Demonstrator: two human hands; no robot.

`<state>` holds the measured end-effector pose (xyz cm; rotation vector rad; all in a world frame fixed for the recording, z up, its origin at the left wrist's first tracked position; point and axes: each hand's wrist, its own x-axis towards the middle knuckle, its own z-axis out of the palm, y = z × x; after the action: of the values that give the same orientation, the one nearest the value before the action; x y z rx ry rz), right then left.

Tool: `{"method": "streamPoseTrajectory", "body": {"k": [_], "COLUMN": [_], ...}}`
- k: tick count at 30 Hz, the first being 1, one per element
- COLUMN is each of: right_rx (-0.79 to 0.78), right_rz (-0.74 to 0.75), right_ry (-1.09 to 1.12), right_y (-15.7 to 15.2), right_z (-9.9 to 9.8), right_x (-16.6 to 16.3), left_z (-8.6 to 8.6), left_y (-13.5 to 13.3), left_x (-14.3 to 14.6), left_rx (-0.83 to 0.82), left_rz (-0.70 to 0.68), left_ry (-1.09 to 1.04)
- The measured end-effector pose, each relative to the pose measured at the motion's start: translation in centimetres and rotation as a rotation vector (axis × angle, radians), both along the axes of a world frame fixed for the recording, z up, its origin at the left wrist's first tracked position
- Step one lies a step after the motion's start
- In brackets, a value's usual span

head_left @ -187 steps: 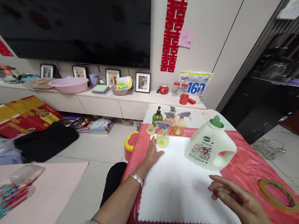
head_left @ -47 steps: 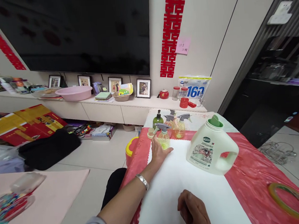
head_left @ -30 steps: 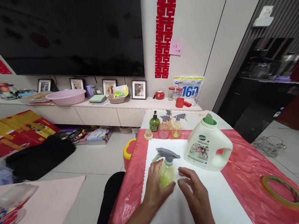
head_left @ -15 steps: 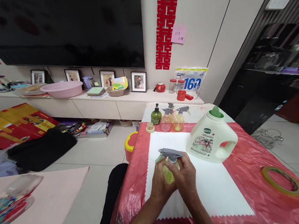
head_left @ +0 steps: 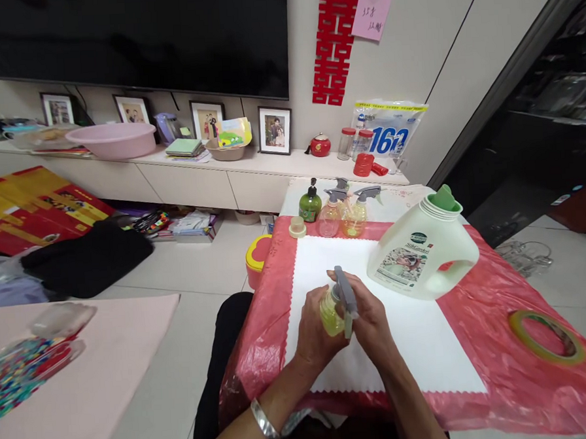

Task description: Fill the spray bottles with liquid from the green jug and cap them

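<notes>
My left hand (head_left: 314, 330) grips the body of a small yellow spray bottle (head_left: 330, 312) above a white cloth (head_left: 417, 337). The bottle's grey trigger head (head_left: 347, 296) points toward me, and my right hand (head_left: 371, 317) is wrapped around it. Just right of my hands a large white detergent jug (head_left: 422, 255) with a green cap stands on the cloth.
Two more spray bottles (head_left: 344, 213), a green pump bottle (head_left: 310, 204) and a small round lid (head_left: 297, 227) stand at the far end of the red-covered table (head_left: 502, 366). A ring of tape (head_left: 546, 337) lies at the right. A yellow-and-red stool (head_left: 257, 259) sits on the floor.
My left hand took the spray bottle from the table's far end and brought it near. My right hand closed on its head, which has turned from sideways to pointing toward me.
</notes>
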<state>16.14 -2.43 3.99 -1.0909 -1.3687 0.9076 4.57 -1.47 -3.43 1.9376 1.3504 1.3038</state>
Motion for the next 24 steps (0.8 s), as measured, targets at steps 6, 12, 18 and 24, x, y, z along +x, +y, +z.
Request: {"method": "streamPoseTrajectory", "body": {"k": [6,12,18,24], "right_rx": [0.043,-0.06,-0.112,-0.155], "right_rz": [-0.134,0.007,0.147,0.295], "right_ry": [-0.088,0.088,0.156,0.149], "right_y": [-0.1,-0.2,0.0,0.5], "right_z": [-0.1,0.6,0.9,0.8], "right_x": [-0.5,0.3,1.0,2.0], "left_z": [1.3,1.0,-0.3,-0.1], "left_y": [0.1,-0.1,-0.3,-0.7], "left_x": [0.1,0.2,0.2,0.0], "left_rx": [0.004,0.001,-0.14,-0.148], "left_rz": [-0.003,-0.043,-0.049,-0.068], "left_ry": [-0.007,-0.032,-0.177,-0.205]}}
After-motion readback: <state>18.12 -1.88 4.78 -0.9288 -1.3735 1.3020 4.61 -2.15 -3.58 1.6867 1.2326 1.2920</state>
